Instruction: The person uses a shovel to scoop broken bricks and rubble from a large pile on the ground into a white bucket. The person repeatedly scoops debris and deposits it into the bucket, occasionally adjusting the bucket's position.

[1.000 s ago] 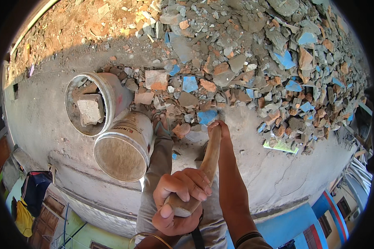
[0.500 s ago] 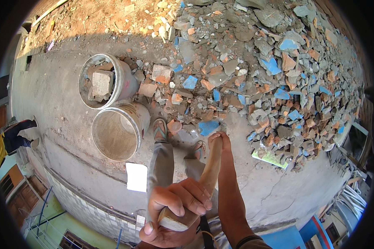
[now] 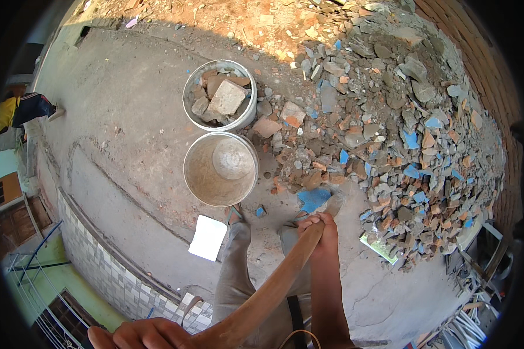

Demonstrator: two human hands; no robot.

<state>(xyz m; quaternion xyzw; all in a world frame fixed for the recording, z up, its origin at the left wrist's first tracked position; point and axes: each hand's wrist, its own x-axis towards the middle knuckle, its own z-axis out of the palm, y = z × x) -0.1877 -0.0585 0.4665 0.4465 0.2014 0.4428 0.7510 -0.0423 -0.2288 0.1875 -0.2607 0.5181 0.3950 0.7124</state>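
A long wooden tool handle (image 3: 268, 291) slants from the lower left up to the middle right in front of me. My left hand (image 3: 148, 334), partly cut off by the lower edge, is closed round its near end. Farther along, my right hand (image 3: 320, 228) wraps round the handle. Just beyond that hand a greyish end (image 3: 335, 205) of the tool shows, too small to make out its kind. Beside it lies a flat blue piece (image 3: 314, 199) on the ground. An open bucket (image 3: 201, 183) with a bare, dusty inside stands ahead of my feet.
Behind that bucket, another bucket (image 3: 247, 119) holds broken masonry. A large rubble heap (image 3: 384, 134) spreads on the right toward a brick wall (image 3: 477, 52). A white sheet (image 3: 208, 237) lies by my leg. At far left, a person (image 3: 26, 110) in dark trousers is present.
My left hand has moved down and left with the handle's near end, so more of the shaft shows. The view has shifted; the buckets appear farther right. Both hands keep their hold.
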